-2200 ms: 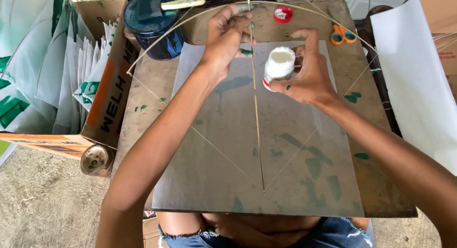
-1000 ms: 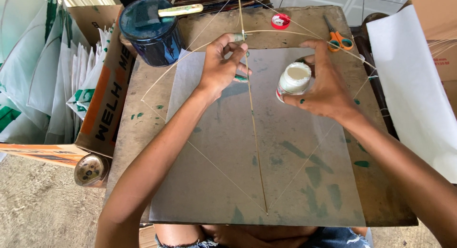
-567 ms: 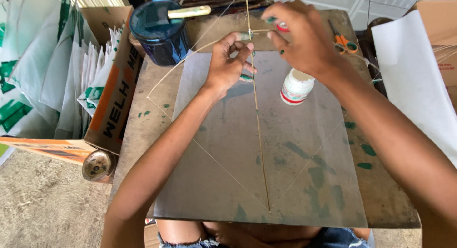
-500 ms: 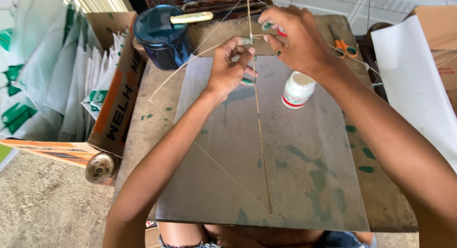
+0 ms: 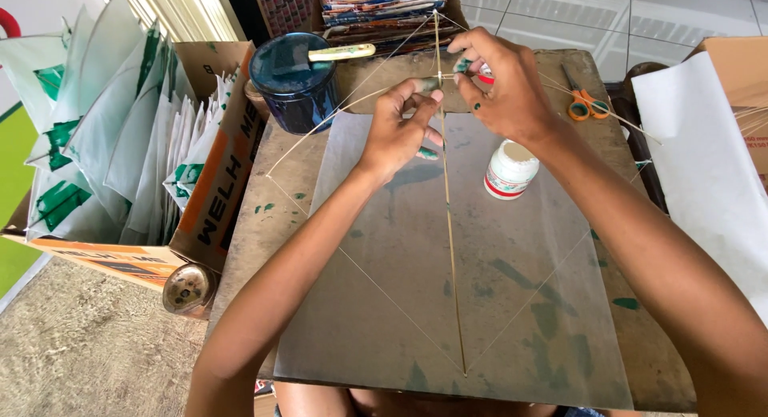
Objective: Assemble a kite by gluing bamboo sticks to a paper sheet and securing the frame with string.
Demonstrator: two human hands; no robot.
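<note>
Kite frame (image 5: 446,225), light, brittle: left hand (image 5: 398,133) and right hand (image 5: 502,85) both pinching far spar crossing, seemingly safest hold.

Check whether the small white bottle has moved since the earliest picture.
Yes. The white bottle left the right hand and now stands on the grey sheet, below the orange scissors.

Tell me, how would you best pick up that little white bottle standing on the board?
Grip the white bottle around its round body, coming from above and the right. It stands upright with its top open, and the right hand and the kite's stick frame crowd its left.
</note>
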